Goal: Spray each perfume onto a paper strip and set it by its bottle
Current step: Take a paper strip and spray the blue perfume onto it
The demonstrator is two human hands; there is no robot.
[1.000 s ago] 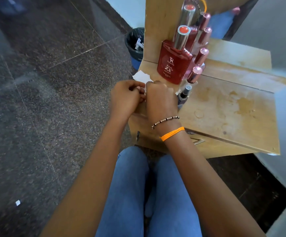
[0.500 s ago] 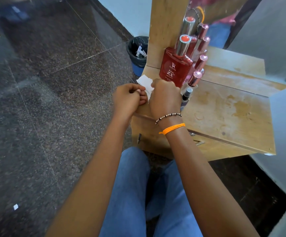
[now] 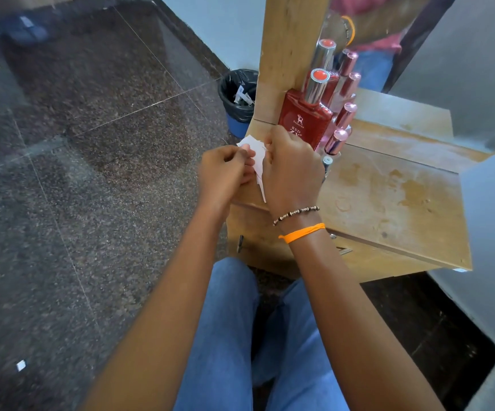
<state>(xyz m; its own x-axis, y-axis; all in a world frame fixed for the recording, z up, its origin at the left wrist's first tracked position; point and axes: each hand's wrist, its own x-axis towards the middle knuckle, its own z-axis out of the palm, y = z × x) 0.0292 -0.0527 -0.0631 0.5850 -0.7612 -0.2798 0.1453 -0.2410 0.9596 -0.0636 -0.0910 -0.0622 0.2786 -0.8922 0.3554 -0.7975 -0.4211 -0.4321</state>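
Both hands meet at the wooden table's [image 3: 388,203] near-left corner. The left hand [image 3: 225,173] and right hand [image 3: 292,170] each pinch the white paper [image 3: 256,154] between them — apparently tearing a strip, its long edge running toward the person. The red perfume bottle [image 3: 304,120] stands upright just beyond the right hand — the nearer one.

I sit at home by a wooden dressing table [image 3: 388,203] with a mirror [image 3: 403,54], perfume bottles [image 3: 302,123] at its back-left corner, a bin [image 3: 237,93] beside it.
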